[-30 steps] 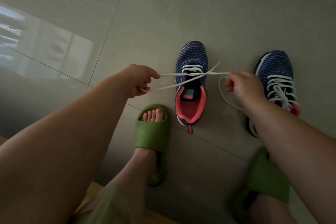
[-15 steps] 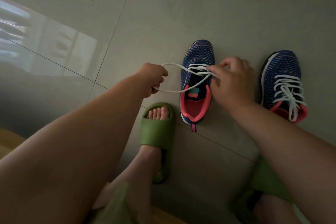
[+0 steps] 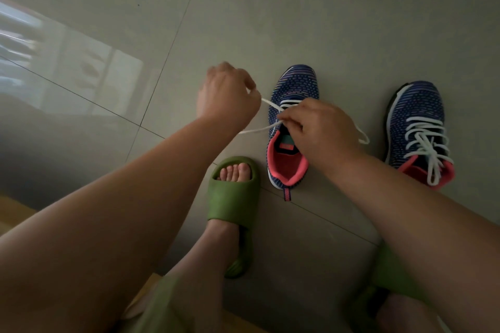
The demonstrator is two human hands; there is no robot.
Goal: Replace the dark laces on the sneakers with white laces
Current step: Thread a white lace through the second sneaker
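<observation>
Left hand (image 3: 226, 94) pinches one white lace (image 3: 270, 104) end, right hand (image 3: 322, 127) pinches the crossing over the near sneaker (image 3: 290, 127) on the floor tiles — I fear uneven pulling slips an eyelet.

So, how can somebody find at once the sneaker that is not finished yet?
Two blue knit sneakers stand on the grey tiled floor, ahead of the green slide sandal. Take the left sneaker, under the hands. Its white lace crosses only near the toe; the right sneaker is laced fully.
</observation>
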